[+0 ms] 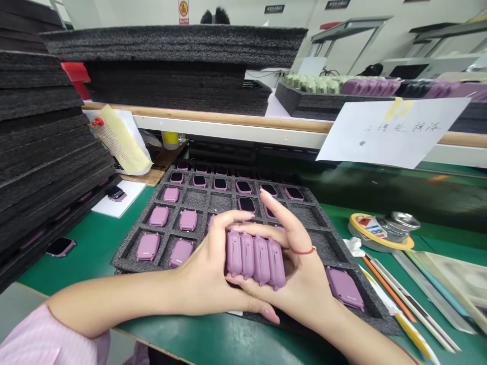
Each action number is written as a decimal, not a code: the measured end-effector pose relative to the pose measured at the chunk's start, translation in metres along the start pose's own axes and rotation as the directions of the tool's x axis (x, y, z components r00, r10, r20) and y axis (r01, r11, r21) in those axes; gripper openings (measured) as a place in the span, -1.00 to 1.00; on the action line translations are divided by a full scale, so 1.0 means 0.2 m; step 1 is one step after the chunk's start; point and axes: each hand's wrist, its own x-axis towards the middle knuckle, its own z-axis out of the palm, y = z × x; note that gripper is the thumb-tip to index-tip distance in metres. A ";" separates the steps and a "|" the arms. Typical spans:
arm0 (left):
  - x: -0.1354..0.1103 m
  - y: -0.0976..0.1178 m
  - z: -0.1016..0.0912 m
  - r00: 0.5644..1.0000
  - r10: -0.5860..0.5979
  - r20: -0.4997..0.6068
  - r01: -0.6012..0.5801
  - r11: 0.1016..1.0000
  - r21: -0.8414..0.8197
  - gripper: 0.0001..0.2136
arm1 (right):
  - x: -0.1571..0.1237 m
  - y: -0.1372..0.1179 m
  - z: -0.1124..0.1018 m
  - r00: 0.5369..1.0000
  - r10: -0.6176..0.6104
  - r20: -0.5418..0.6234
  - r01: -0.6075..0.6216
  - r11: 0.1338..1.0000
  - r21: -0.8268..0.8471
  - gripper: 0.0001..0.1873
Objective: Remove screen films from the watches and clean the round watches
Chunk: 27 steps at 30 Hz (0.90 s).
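A row of several purple watch bodies (254, 259) stands on edge, pressed together between both my hands. My left hand (207, 271) wraps round the row from the left, fingers curled over its top. My right hand (294, 263) cups the row from the right and below, with a red string at the wrist. Under them lies a dark foam tray (198, 198) with pockets. Some pockets hold purple watch bodies face down (148, 247), others face up with black screens (243, 187). One more purple body (344, 287) sits in a pocket by my right wrist.
Tall stacks of dark foam trays (41, 126) rise at the left and on the shelf (175, 66) behind. A tape roll with a metal weight (382, 230), pencils and rulers (403, 304) lie at the right on the green mat. A paper note (391, 132) hangs from the shelf.
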 end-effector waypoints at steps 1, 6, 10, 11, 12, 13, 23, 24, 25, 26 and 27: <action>0.01 0.01 0.00 0.990 -0.139 0.030 0.141 0.981 -0.133 0.02 | 0.00 0.01 0.00 0.999 -0.036 -0.002 0.036 0.999 -0.034 0.12; 0.04 0.03 0.02 0.923 -0.350 0.158 0.378 0.758 -0.532 -0.42 | 0.00 0.04 0.02 0.981 -0.130 0.145 0.152 0.976 -0.153 -0.07; 0.05 0.01 0.01 0.853 -0.456 0.252 0.481 0.503 -0.718 -0.57 | 0.01 0.01 0.00 0.982 -0.010 0.186 0.037 0.989 -0.143 -0.04; 0.05 0.01 0.01 0.842 -0.464 0.276 0.492 0.448 -0.747 -0.57 | 0.02 0.00 -0.02 0.985 0.009 0.172 0.014 0.991 -0.131 -0.09; 0.05 0.00 0.00 0.838 -0.460 0.295 0.495 0.408 -0.767 -0.57 | 0.03 -0.02 -0.05 0.988 0.015 0.157 0.005 0.992 -0.126 -0.21; 0.05 0.00 0.00 0.839 -0.447 0.310 0.492 0.384 -0.781 -0.57 | 0.04 -0.04 -0.07 0.989 0.005 0.147 0.014 0.991 -0.130 -0.36; 0.04 0.00 -0.02 0.803 -0.485 0.346 0.502 0.237 -0.832 -0.61 | 0.10 -0.06 -0.13 0.972 -0.181 0.148 0.201 0.970 -0.137 -0.89; 0.03 -0.01 -0.02 0.798 -0.493 0.347 0.505 0.233 -0.831 -0.63 | 0.10 -0.06 -0.12 0.968 -0.216 0.131 0.235 0.960 -0.155 -0.89; 0.03 -0.01 -0.02 0.799 -0.491 0.348 0.507 0.238 -0.829 -0.64 | 0.10 -0.06 -0.12 0.962 -0.250 0.107 0.267 0.945 -0.188 -0.90; 0.03 -0.01 -0.02 0.807 -0.476 0.349 0.506 0.251 -0.825 -0.65 | 0.10 -0.06 -0.12 0.957 -0.278 0.080 0.289 0.929 -0.230 -0.90; 0.03 -0.02 -0.02 0.820 -0.451 0.353 0.502 0.269 -0.822 -0.66 | 0.10 -0.07 -0.13 0.954 -0.294 0.057 0.299 0.916 -0.268 -0.91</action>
